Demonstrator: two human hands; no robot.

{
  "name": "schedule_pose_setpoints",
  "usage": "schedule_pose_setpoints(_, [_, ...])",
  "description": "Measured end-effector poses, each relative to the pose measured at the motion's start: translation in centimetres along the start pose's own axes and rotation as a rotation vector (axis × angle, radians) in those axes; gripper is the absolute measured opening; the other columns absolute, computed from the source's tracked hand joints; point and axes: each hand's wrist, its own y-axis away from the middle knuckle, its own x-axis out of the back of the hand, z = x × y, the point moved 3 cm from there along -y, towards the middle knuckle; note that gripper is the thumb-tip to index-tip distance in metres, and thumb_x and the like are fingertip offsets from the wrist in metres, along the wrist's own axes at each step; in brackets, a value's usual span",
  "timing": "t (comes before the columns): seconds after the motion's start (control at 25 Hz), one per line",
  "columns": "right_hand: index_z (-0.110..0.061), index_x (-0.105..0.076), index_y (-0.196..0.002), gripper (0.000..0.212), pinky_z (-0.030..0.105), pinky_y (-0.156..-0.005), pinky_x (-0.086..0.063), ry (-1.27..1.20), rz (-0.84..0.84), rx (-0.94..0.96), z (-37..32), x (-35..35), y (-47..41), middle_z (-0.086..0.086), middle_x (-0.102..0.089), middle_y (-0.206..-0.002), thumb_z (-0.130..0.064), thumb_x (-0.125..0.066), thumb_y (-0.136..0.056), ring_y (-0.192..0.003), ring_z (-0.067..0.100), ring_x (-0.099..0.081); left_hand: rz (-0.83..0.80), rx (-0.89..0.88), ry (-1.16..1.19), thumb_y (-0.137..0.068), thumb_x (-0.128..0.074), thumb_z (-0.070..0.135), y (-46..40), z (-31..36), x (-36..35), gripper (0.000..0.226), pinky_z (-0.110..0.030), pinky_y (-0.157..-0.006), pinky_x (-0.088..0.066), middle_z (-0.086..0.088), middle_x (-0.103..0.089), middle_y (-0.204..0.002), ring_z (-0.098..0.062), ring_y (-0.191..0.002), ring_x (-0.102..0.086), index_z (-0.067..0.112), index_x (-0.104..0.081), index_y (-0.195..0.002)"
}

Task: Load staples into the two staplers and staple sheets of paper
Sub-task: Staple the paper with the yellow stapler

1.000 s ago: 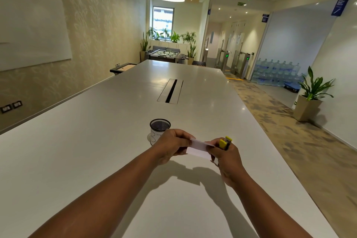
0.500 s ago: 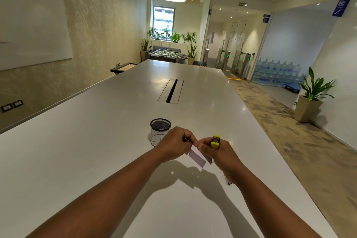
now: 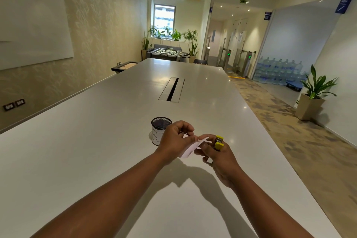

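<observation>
A small white slip of paper (image 3: 193,146) hangs between my two hands above the long white table (image 3: 96,141). My left hand (image 3: 174,139) pinches its upper left edge with curled fingers. My right hand (image 3: 218,155) grips a small yellow stapler (image 3: 219,142), whose front end sticks up above the fingers, and its fingertips touch the paper's right side. No second stapler or staples are visible.
A black mesh cup (image 3: 161,130) with a white label stands just beyond my left hand. A cable slot (image 3: 172,89) is set into the table's middle. The table's right edge runs close to my right forearm, with carpet beyond.
The paper has tilted from lying flat between my hands to slanting down to the left. My right hand has turned, so the stapler points more upright.
</observation>
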Motion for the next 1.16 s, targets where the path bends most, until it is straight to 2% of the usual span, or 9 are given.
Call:
schedule_pose_setpoints(0.12, [-0.023,-0.068,-0.095,0.008,0.036,-0.077,-0.045,-0.026,-0.038,-0.07,0.2,0.1,0.0,0.005,-0.077,-0.105,-0.03,-0.069,-0.092,-0.097,0.021,-0.074,-0.02,-0.036,-0.014,-0.078,-0.085,0.011,0.1,0.3,-0.3,0.028,-0.017,-0.073,-0.056,0.002,-0.069,-0.088,0.001,-0.075,-0.063,0.027,-0.068,-0.093])
schedule_pose_setpoints(0.32, [-0.013,-0.07,-0.081,0.011,0.034,-0.065,-0.045,0.227,-0.03,0.045,-0.2,0.6,-0.7,0.012,-0.075,-0.081,-0.013,-0.071,-0.092,-0.076,0.019,-0.071,-0.096,0.106,0.231,-0.095,-0.067,0.011,0.2,0.6,-0.7,0.015,-0.031,-0.074,-0.06,-0.007,-0.075,-0.098,-0.018,-0.088,-0.075,0.018,-0.066,-0.108])
schedule_pose_setpoints(0.44, [-0.012,-0.071,-0.078,0.011,0.03,-0.059,-0.046,0.286,0.054,0.096,-0.4,1.0,-0.9,0.011,-0.073,-0.073,-0.014,-0.073,-0.089,-0.065,0.015,-0.064,-0.216,0.176,0.275,-0.103,-0.056,0.015,0.2,0.4,-0.6,0.015,-0.028,-0.071,-0.06,-0.004,-0.079,-0.102,-0.015,-0.087,-0.075,0.018,-0.069,-0.108])
schedule_pose_setpoints(0.64, [-0.013,-0.07,-0.075,0.017,0.019,-0.057,-0.045,0.317,0.135,0.164,-0.4,0.8,-0.6,0.009,-0.071,-0.068,-0.017,-0.074,-0.09,-0.059,0.01,-0.06,-0.272,0.11,0.261,-0.089,-0.076,0.008,0.5,-0.1,-0.5,0.019,-0.034,-0.085,-0.061,-0.003,-0.079,-0.107,-0.02,-0.1,-0.074,0.02,-0.075,-0.104])
schedule_pose_setpoints(0.72, [-0.012,-0.069,-0.073,0.02,0.026,-0.059,-0.046,0.362,0.161,0.189,-0.5,0.7,-0.6,0.009,-0.07,-0.069,-0.021,-0.077,-0.089,-0.061,0.016,-0.059,-0.266,0.13,0.257,-0.084,-0.079,0.006,0.7,-0.5,-0.5,0.026,-0.032,-0.079,-0.062,-0.004,-0.079,-0.105,-0.021,-0.099,-0.076,0.019,-0.072,-0.106])
schedule_pose_setpoints(0.8, [-0.008,-0.068,-0.075,0.024,0.04,-0.068,-0.049,0.414,0.203,0.206,-0.3,0.6,-0.6,0.014,-0.068,-0.073,-0.026,-0.078,-0.088,-0.07,0.031,-0.06,-0.255,0.137,0.233,-0.088,-0.077,0.007,0.8,-0.9,-0.6,0.022,-0.03,-0.077,-0.061,-0.003,-0.08,-0.104,-0.021,-0.097,-0.076,0.019,-0.07,-0.105])
schedule_pose_setpoints(0.88, [-0.004,-0.068,-0.077,0.028,0.043,-0.075,-0.051,0.429,0.236,0.206,-0.1,0.6,-0.7,0.016,-0.067,-0.076,-0.027,-0.08,-0.086,-0.077,0.038,-0.061,-0.246,0.125,0.213,-0.092,-0.072,0.009,1.0,-1.2,-0.6,0.016,-0.029,-0.078,-0.061,-0.003,-0.08,-0.103,-0.021,-0.097,-0.076,0.018,-0.068,-0.104])
schedule_pose_setpoints(1.08, [-0.008,-0.069,-0.075,0.031,0.031,-0.074,-0.043,0.427,0.274,0.172,0.2,0.6,-0.8,-0.008,-0.06,-0.067,-0.035,-0.082,-0.084,-0.067,0.011,-0.054,-0.235,0.119,0.186,-0.093,-0.071,0.01,1.3,-1.1,-0.8,0.012,-0.021,-0.08,-0.058,0.0,-0.08,-0.1,-0.016,-0.099,-0.076,0.016,-0.068,-0.104])
schedule_pose_setpoints(1.16, [-0.009,-0.066,-0.074,0.037,0.029,-0.072,-0.043,0.431,0.284,0.179,0.2,0.4,-0.8,-0.009,-0.058,-0.066,-0.041,-0.081,-0.083,-0.066,0.01,-0.053,-0.216,0.127,0.199,-0.092,-0.072,0.01,1.2,-1.1,-0.9,0.012,-0.021,-0.082,-0.057,-0.002,-0.081,-0.098,-0.015,-0.099,-0.076,0.014,-0.069,-0.103])
